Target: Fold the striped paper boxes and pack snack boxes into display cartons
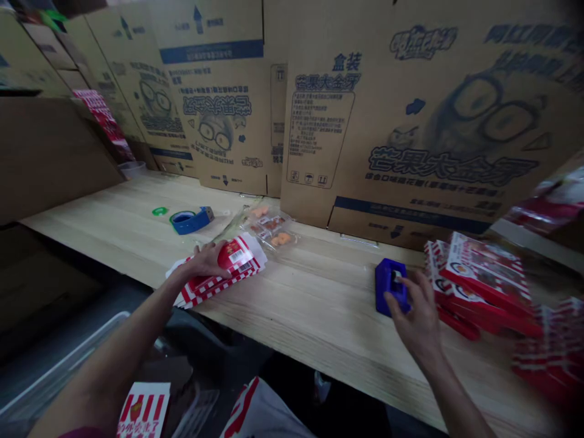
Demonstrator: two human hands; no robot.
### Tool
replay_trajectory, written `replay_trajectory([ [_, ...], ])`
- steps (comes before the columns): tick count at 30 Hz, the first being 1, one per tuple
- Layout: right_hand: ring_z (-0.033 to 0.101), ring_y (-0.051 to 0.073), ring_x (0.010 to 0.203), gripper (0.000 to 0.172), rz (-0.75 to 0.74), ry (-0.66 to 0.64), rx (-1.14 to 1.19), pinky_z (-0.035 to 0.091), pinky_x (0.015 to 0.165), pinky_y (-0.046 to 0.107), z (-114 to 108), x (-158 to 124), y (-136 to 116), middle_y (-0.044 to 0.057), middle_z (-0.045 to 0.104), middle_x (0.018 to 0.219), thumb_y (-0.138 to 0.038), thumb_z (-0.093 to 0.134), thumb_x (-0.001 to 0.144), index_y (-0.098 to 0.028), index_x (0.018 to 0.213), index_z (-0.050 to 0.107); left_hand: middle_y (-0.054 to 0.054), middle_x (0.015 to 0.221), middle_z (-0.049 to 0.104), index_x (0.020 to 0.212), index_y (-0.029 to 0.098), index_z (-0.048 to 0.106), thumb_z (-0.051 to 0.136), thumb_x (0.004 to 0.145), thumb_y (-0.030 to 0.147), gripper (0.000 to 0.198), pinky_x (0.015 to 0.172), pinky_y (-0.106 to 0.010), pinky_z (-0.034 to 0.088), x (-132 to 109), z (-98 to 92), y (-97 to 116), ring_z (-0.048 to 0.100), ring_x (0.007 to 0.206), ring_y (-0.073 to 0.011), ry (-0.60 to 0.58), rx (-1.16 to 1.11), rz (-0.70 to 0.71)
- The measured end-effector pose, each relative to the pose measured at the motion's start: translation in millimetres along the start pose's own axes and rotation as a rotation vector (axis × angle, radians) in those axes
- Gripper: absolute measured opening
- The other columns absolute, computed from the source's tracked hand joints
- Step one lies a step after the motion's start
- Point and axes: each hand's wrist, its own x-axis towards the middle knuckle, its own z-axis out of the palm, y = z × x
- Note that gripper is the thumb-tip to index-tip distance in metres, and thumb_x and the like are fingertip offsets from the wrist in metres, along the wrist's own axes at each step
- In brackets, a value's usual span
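Note:
My left hand is closed over a small stack of flat red-and-white paper cartons lying near the table's front edge. At the right, a blue tape dispenser stands on the table. My right hand is at its near right side, thumb and forefinger bent around the roll area, where they pinch what looks like the pale end of the tape. The fingertips partly cover the roll. Just right of this hand lie filled red-and-white striped boxes in a pile.
Large cardboard cartons wall off the back of the wooden table. Clear bags with orange pieces, a blue tape ring and a green ring lie behind my left hand. More striped packaging sits below the table edge.

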Motion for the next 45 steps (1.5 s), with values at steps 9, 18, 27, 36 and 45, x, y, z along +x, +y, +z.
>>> replay_trajectory([
  [9, 0.060, 0.027, 0.111, 0.057, 0.498, -0.671, 1.141, 0.047, 0.097, 0.048, 64.5, -38.6, -111.5, 0.012, 0.061, 0.122, -0.038, 0.077, 0.068, -0.026, 0.118, 0.053, -0.015, 0.134, 0.047, 0.142, 0.020, 0.027, 0.078, 0.052, 0.049, 0.107, 0.100, -0.046, 0.040, -82.4, -36.8, 118.0, 0.047, 0.121, -0.0358, 0.364, -0.381, 0.295],
  [18, 0.067, 0.025, 0.096, 0.041, 0.687, -0.511, 1.255, 0.052, 0.087, 0.038, 43.1, -59.1, -115.8, 0.008, 0.070, 0.108, -0.033, 0.077, 0.070, -0.019, 0.107, 0.066, -0.016, 0.132, 0.051, 0.137, 0.018, 0.032, 0.079, 0.058, 0.037, 0.093, 0.098, -0.047, 0.043, -101.0, 23.2, 210.2, 0.050, 0.121, -0.0336, 0.333, -0.762, 0.357],
  [27, 0.070, 0.025, 0.078, 0.028, 0.762, -0.427, 1.232, 0.055, 0.075, 0.038, 19.0, -48.3, -87.7, 0.006, 0.075, 0.089, -0.032, 0.078, 0.066, -0.018, 0.090, 0.073, -0.006, 0.085, 0.070, 0.092, 0.014, 0.060, 0.074, 0.067, 0.039, 0.038, 0.068, -0.031, 0.052, -87.4, 33.2, 205.4, 0.065, 0.075, -0.0205, -0.025, -1.310, 0.275],
  [36, 0.070, 0.025, 0.075, 0.029, 0.779, -0.430, 1.200, 0.055, 0.073, 0.039, 15.9, -34.0, -72.4, 0.006, 0.076, 0.086, -0.032, 0.081, 0.062, -0.019, 0.088, 0.073, -0.003, 0.067, 0.069, 0.085, 0.012, 0.068, 0.077, 0.067, 0.040, 0.034, 0.062, -0.031, 0.052, -108.5, 80.1, 214.1, 0.063, 0.058, -0.0168, -0.240, -1.790, 0.026],
  [45, 0.070, 0.026, 0.077, 0.030, 0.804, -0.364, 1.193, 0.055, 0.074, 0.039, 16.5, -32.8, -56.9, 0.005, 0.076, 0.086, -0.027, 0.081, 0.062, -0.020, 0.089, 0.073, 0.001, 0.057, 0.062, 0.070, 0.014, 0.068, 0.064, 0.077, 0.051, 0.039, 0.057, -0.025, 0.045, -131.6, 102.0, 215.9, 0.057, 0.055, -0.0149, -0.220, -1.717, 0.096],
])
